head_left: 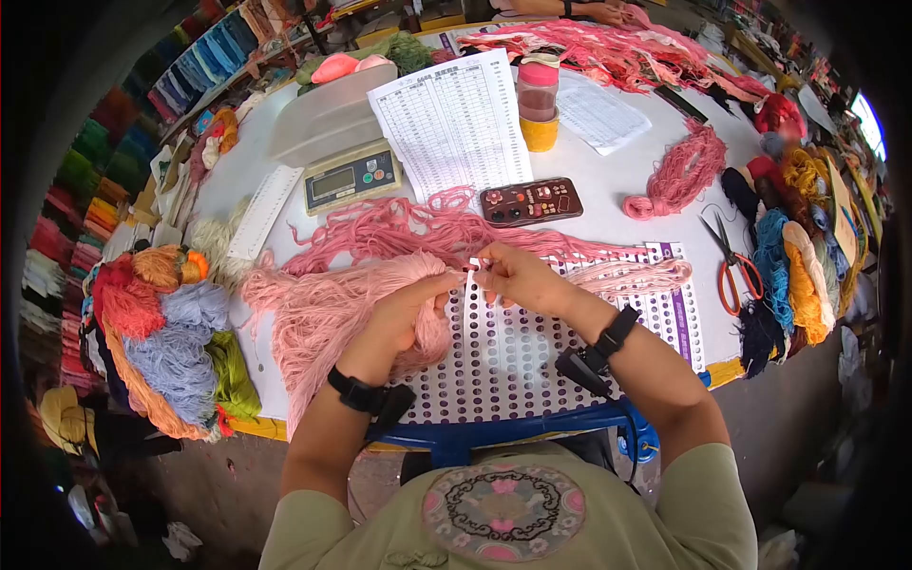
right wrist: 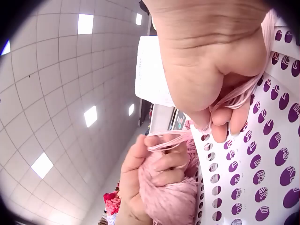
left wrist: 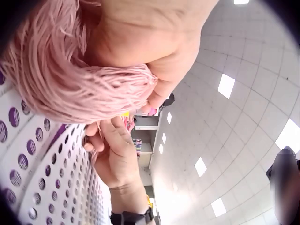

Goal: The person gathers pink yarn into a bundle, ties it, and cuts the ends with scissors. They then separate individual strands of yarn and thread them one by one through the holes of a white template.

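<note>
A thick hank of pale pink yarn (head_left: 332,309) spills over the near left part of the table. My left hand (head_left: 410,312) grips its right end, the fingers curled round the bundle, as the right wrist view also shows. From there several pale pink strands (right wrist: 171,139) stretch across to my right hand (head_left: 524,280), whose thumb and fingers pinch them. The strands run on through the right palm. Both hands are close together over white cards (head_left: 513,370) with rows of holes and purple dots. A paler pink bundle (head_left: 632,275) lies across the cards beyond the right wrist.
Darker pink yarn (head_left: 399,228) lies behind the hands. Beyond are a digital scale (head_left: 353,178), a printed sheet (head_left: 451,123), a phone (head_left: 532,201) and a jar (head_left: 539,90). Scissors (head_left: 730,261) lie right; coloured hanks (head_left: 176,351) crowd the left edge.
</note>
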Action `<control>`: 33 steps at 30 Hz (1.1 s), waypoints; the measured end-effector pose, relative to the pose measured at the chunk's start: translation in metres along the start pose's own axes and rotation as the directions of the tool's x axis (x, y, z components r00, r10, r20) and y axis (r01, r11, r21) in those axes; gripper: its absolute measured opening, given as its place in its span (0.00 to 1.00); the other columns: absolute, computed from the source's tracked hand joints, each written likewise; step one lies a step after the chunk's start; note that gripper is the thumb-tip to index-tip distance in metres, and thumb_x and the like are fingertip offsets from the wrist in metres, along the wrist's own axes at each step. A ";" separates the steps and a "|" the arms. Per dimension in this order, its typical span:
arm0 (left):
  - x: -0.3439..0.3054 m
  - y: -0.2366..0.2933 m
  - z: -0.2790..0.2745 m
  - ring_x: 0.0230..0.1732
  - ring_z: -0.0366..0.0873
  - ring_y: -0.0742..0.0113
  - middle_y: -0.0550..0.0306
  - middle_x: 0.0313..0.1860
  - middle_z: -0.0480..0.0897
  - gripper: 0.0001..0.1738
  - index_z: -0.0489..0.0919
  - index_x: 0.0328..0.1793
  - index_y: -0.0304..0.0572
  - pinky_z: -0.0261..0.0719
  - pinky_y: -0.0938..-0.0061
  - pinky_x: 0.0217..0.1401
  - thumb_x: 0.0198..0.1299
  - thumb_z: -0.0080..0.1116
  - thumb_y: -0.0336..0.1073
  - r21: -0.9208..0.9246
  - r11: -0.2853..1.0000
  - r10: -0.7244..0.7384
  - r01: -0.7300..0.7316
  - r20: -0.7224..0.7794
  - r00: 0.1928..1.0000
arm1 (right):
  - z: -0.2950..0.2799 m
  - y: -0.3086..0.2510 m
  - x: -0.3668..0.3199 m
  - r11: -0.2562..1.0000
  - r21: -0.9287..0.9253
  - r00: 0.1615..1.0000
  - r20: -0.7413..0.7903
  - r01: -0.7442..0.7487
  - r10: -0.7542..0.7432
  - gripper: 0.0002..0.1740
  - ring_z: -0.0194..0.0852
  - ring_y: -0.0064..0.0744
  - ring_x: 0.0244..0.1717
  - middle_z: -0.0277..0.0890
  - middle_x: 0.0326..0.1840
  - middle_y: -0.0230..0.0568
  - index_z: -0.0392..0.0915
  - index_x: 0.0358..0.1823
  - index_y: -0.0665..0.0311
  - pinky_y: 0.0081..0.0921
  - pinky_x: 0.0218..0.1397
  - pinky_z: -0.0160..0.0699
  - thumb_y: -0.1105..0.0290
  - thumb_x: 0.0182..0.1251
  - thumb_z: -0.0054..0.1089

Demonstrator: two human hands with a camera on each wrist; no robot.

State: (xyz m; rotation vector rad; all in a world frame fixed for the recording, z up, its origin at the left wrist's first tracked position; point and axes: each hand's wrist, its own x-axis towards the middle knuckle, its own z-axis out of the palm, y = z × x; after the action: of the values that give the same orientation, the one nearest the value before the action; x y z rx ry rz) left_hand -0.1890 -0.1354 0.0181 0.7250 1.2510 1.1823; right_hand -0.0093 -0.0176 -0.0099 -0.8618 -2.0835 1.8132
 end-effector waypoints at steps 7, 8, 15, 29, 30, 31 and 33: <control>0.015 -0.009 0.016 0.29 0.69 0.77 0.64 0.31 0.78 0.14 0.80 0.50 0.42 0.68 0.83 0.33 0.59 0.54 0.36 0.264 0.933 -0.277 0.245 0.094 0.956 | -0.005 -0.009 -0.002 0.974 0.221 0.990 0.142 -0.048 0.017 0.24 0.74 0.19 0.31 0.76 0.33 0.33 0.66 0.60 0.66 0.16 0.31 0.72 0.66 0.67 0.61; 0.020 -0.013 0.018 0.30 0.71 0.76 0.64 0.33 0.79 0.14 0.80 0.51 0.43 0.69 0.83 0.35 0.60 0.54 0.36 0.400 0.909 -0.176 0.118 0.112 0.978 | -0.005 -0.007 -0.001 0.975 0.218 0.990 0.143 -0.050 0.019 0.24 0.74 0.19 0.31 0.76 0.33 0.33 0.66 0.60 0.66 0.16 0.31 0.72 0.66 0.67 0.61; -0.008 0.006 -0.021 0.24 0.70 0.75 0.63 0.26 0.73 0.13 0.77 0.46 0.36 0.65 0.84 0.23 0.66 0.53 0.40 0.010 0.969 -0.242 0.248 -0.194 0.951 | -0.002 -0.007 0.009 0.985 0.117 0.991 0.045 -0.127 0.123 0.13 0.73 0.20 0.24 0.77 0.28 0.36 0.69 0.48 0.65 0.18 0.29 0.71 0.62 0.73 0.51; -0.089 0.092 -0.167 0.26 0.73 0.70 0.60 0.28 0.79 0.11 0.77 0.46 0.41 0.72 0.78 0.30 0.70 0.49 0.39 0.320 0.939 0.319 -0.130 -0.662 0.678 | 0.009 -0.007 0.010 0.943 -0.321 0.991 -0.127 -0.086 0.047 0.15 0.79 0.30 0.26 0.81 0.25 0.40 0.72 0.43 0.65 0.24 0.34 0.75 0.59 0.69 0.51; -0.095 0.092 -0.152 0.31 0.75 0.69 0.59 0.31 0.81 0.11 0.78 0.49 0.42 0.73 0.76 0.37 0.69 0.50 0.39 0.401 0.916 0.270 -0.028 -0.561 0.782 | 0.013 -0.004 0.008 0.942 -0.324 0.990 -0.134 -0.082 0.040 0.15 0.79 0.30 0.26 0.81 0.25 0.40 0.72 0.43 0.65 0.24 0.34 0.75 0.59 0.69 0.51; -0.100 0.087 -0.136 0.35 0.77 0.69 0.59 0.34 0.82 0.13 0.78 0.52 0.43 0.75 0.73 0.43 0.68 0.52 0.39 0.485 0.873 0.198 0.060 -0.463 0.864 | 0.017 -0.002 0.006 0.929 -0.367 0.978 -0.209 -0.055 -0.024 0.14 0.79 0.30 0.29 0.81 0.28 0.41 0.73 0.44 0.65 0.24 0.36 0.75 0.61 0.68 0.54; -0.099 0.072 -0.094 0.46 0.78 0.65 0.56 0.45 0.82 0.17 0.77 0.56 0.42 0.73 0.68 0.53 0.68 0.53 0.43 0.041 0.976 0.217 -0.214 -0.262 0.940 | 0.027 -0.011 0.000 0.903 -0.429 0.957 -0.267 -0.011 -0.115 0.13 0.80 0.30 0.32 0.82 0.32 0.41 0.74 0.45 0.65 0.24 0.38 0.76 0.63 0.66 0.57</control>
State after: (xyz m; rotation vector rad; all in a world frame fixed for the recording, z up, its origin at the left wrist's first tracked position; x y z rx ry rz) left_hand -0.2884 -0.2244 0.0955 0.7443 1.4275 1.4913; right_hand -0.0271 -0.0402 -0.0045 -1.0848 -2.3099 1.1268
